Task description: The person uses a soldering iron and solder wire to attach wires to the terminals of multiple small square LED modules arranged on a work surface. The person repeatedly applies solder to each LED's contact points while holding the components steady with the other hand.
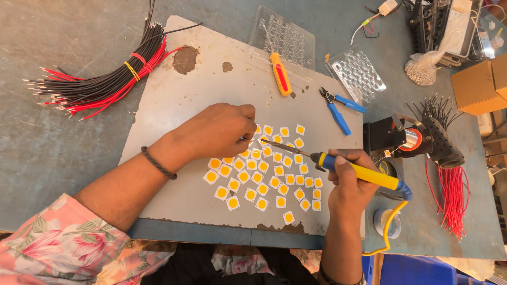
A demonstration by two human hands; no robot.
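My right hand [351,182] grips a yellow-and-blue soldering iron [364,173]; its thin metal tip [272,143] reaches left over a spread of several small white squares with yellow round centres [264,171] on a worn grey board [211,84]. My left hand [224,129] rests on the board at the upper left of the squares, fingers pinched together next to the iron's tip. What the fingers pinch is too small to tell. A dark band sits on my left wrist.
A bundle of red and black wires [105,79] lies at the far left. An orange cutter [281,74], blue pliers [338,108], two clear plastic trays [359,74], a black holder with a solder spool [412,140], red wires [454,195] and cardboard boxes [478,84] lie around the board.
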